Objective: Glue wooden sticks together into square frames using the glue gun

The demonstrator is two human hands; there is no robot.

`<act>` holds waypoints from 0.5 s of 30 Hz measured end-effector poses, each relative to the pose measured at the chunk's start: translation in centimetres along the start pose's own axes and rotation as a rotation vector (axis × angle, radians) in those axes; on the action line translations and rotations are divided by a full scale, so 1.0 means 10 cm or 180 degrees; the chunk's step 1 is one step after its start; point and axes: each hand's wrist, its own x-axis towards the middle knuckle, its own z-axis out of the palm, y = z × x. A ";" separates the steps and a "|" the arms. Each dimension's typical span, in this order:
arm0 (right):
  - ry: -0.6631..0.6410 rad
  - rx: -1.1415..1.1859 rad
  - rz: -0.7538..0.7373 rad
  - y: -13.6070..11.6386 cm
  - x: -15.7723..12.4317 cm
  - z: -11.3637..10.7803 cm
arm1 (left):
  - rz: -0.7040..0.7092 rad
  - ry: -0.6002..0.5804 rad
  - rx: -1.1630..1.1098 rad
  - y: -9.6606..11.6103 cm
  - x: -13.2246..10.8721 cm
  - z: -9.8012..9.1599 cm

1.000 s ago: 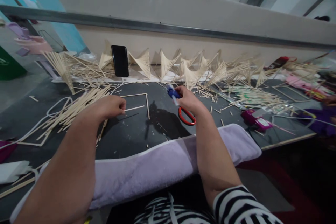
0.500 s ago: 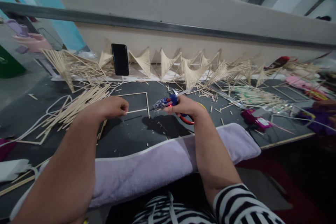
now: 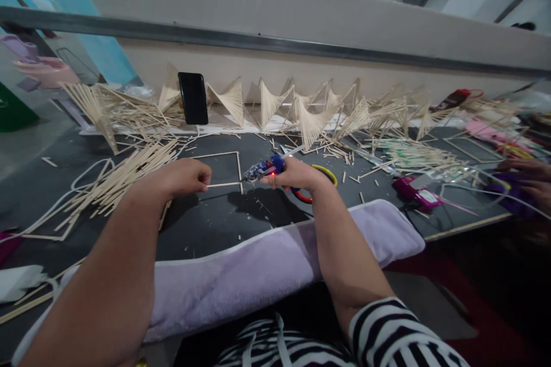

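Between its fingertips my left hand (image 3: 191, 175) pinches a thin wooden stick (image 3: 224, 184) that points to the right. That stick's far end meets a stick frame (image 3: 239, 163) lying on the dark table. My right hand (image 3: 293, 174) is wrapped round a blue hot glue gun (image 3: 264, 168) with a lit red light and a glue stick in its rear. The gun's nozzle is at the stick's end, by the frame's corner; whether it touches is too small to tell. Scissors (image 3: 325, 175) with red and yellow handles lie under and beside my right hand.
A pile of loose sticks (image 3: 129, 175) lies left. Twisted stick models (image 3: 316, 120) line the back near an upright phone (image 3: 193, 98). A lilac plush cushion (image 3: 241, 275) covers the front edge. Right are a magenta device (image 3: 416, 194) and another person's hand (image 3: 527, 169).
The glue gun's nozzle has moved slightly left, up to the end of the stick at the frame. My left hand stays almost still, and the view has shifted a little.
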 end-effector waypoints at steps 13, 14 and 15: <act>0.0114 -0.0273 0.0037 0.02 -0.01 -0.04 | -0.0050 0.0121 -0.0088 0.02 -0.03 -0.02; 0.0125 -0.0268 0.0035 0.02 -0.01 -0.04 | -0.0062 0.0127 -0.0087 0.02 -0.03 -0.03; 0.0126 -0.0262 0.0032 0.03 -0.01 -0.04 | -0.0059 0.0128 -0.0089 0.02 -0.03 -0.03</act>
